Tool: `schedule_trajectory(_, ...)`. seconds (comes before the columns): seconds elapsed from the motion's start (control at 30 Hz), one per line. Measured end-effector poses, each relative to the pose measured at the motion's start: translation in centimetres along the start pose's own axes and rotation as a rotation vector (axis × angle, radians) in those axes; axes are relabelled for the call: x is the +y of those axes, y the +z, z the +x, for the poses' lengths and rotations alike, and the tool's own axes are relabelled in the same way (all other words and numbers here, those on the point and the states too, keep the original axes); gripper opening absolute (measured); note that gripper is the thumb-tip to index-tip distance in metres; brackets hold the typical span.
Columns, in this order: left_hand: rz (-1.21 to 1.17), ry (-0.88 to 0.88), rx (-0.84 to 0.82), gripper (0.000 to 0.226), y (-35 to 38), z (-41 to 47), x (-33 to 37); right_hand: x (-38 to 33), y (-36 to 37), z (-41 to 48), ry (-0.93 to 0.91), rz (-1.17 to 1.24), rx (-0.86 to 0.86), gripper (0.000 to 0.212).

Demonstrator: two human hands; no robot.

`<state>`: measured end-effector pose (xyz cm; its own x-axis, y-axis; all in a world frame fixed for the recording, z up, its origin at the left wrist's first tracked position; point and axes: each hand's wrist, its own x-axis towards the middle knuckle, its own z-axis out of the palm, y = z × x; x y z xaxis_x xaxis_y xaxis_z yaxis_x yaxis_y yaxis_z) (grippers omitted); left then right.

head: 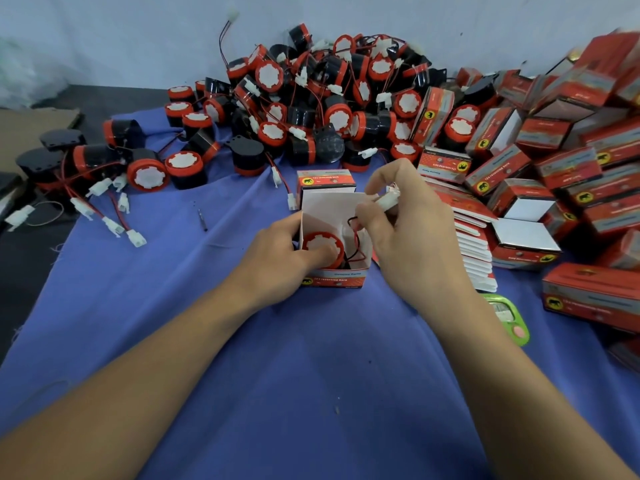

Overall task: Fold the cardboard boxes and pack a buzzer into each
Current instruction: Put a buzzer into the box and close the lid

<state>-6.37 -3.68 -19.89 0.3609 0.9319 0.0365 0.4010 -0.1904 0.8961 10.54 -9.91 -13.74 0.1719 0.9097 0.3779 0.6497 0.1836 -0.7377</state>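
On the soft blue cloth [311,375] stands the open box [334,279], thin glossy card, red print outside, plain white inside; its mouth faces up. The left hand [277,258] grips the box's left wall, thumb laid over the buzzer [320,241], a round red-rimmed plastic drum with a white toothed face, already seated inside. The right hand [415,237], the nearer to the loose end, pinches the white connector [387,201], a small hard block held above the box's right rim, long axis roughly crosswise; its thin red-and-black wire [354,237] loops down into the gap right of the buzzer, so the tuck should go down and leftward. Just right lie flat blanks [474,261]; beyond, folded boxes [519,199]; farthest, heaped loose buzzers [311,105].
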Motion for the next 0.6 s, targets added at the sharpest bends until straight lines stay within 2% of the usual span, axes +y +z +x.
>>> schedule_trajectory(0.2, -0.002, 0.014, -0.003, 0.030, 0.0, -0.2, 0.2, 0.1, 0.5, -0.1, -0.105, -0.486, 0.066, 0.007)
schedule_trajectory(0.4, -0.003, 0.039, 0.000, 0.039, 0.0, -0.3, 0.3, -0.8, 1.7, -0.3, -0.129, -0.871, -0.184, 0.016)
schedule_trajectory(0.6, -0.007, 0.047, 0.009, 0.033, 0.0, -0.2, 0.2, -1.1, 0.5, 0.1, -0.189, -0.941, -0.396, 0.015)
